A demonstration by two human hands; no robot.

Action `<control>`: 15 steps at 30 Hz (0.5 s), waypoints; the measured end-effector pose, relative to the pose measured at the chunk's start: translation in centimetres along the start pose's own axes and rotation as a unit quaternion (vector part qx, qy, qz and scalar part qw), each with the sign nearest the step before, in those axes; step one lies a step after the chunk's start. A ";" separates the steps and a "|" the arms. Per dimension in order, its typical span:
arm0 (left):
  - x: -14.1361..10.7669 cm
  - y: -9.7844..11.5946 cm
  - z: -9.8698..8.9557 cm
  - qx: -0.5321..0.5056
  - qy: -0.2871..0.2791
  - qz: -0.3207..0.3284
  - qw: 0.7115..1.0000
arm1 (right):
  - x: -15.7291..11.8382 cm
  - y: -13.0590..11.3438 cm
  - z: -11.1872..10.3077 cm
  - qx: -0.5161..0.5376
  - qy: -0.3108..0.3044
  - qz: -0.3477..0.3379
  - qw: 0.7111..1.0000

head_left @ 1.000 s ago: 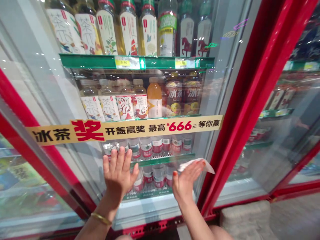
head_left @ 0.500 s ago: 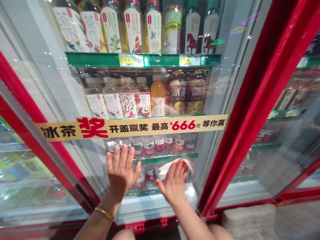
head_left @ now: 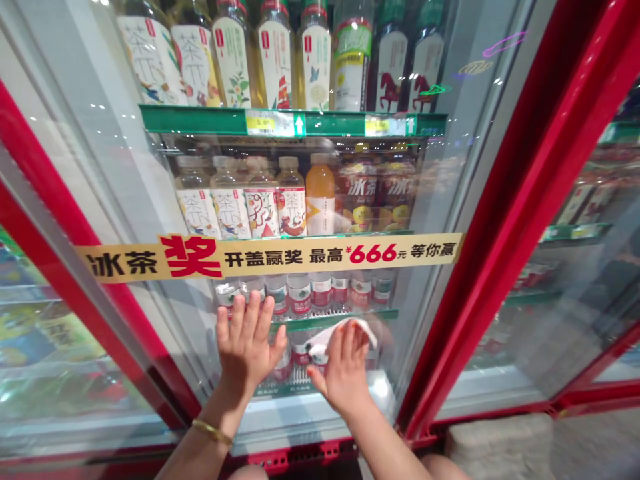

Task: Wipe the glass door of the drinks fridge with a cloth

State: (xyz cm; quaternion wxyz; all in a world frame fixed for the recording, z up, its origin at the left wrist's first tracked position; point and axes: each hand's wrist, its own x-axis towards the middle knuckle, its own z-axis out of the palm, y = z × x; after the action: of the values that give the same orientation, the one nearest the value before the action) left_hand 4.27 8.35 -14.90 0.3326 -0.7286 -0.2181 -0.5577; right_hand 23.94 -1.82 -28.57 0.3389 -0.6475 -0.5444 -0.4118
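Observation:
My left hand (head_left: 249, 347) lies flat with spread fingers on the glass door (head_left: 400, 293) of a drinks cooler, in front of small water bottles (head_left: 300, 295). A gold bangle (head_left: 212, 431) circles that wrist. My right hand (head_left: 344, 367) presses a crumpled white cloth (head_left: 340, 337) against the same glass, just to the right of my left hand. The cloth's lower part is hidden under my fingers. Above my hands, bottled teas (head_left: 230, 213) stand on the shelves behind the glass.
A yellow promotional banner (head_left: 270, 259) runs across the glass at eye level. Thick red door frames (head_left: 500, 213) flank this door, with more cooler doors on both sides. A pale stone-like block (head_left: 500, 447) sits on the floor at lower right.
My right hand has moved left and down with the cloth, now pressed under its fingers on the glass. My left hand stays flat, and the view has shifted slightly.

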 end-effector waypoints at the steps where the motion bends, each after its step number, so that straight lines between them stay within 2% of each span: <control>1: 0.1 0.0 0.0 0.002 0.002 0.002 1.000 | -2.2 -0.4 0.7 0.000 -0.013 -0.056 0.998; 3: 0.3 0.1 -0.1 0.008 0.005 0.007 1.000 | -6.3 0.7 1.4 -0.011 -0.017 -0.111 0.994; 5: 0.5 0.1 0.0 0.014 0.007 0.012 1.000 | -7.6 3.4 0.9 -0.034 0.000 -0.074 0.997; 6: 0.5 0.1 0.0 0.014 0.008 0.013 1.000 | -6.8 4.9 0.2 -0.042 0.013 -0.025 0.999; 8: 0.6 0.1 0.0 0.013 0.009 0.014 1.000 | -2.6 7.1 -1.6 -0.041 0.038 0.094 0.994; 9: 0.6 0.2 0.0 0.011 0.009 0.013 1.000 | 0.0 7.4 -2.4 -0.029 0.047 0.145 0.988; 10: 0.6 0.2 -0.1 0.009 0.009 0.012 1.000 | 2.5 7.1 -2.9 -0.020 0.055 0.165 0.985; 12: 0.6 0.2 -0.2 0.008 0.008 0.009 1.000 | 5.5 5.4 -3.2 -0.014 0.058 0.127 0.990; 13: 0.6 0.2 -0.2 0.008 0.006 0.008 1.000 | 5.5 4.3 -2.9 -0.015 0.049 0.075 0.996; 15: 0.6 0.2 -0.3 0.007 0.002 0.005 1.000 | 2.9 2.7 -2.1 -0.014 0.020 -0.060 0.998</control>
State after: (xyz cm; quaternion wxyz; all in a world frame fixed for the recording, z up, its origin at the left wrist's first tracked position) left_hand 4.41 7.97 -14.36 0.3413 -0.7261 -0.2178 -0.5557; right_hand 26.46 -2.99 -25.03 0.3153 -0.6101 -0.5697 -0.4514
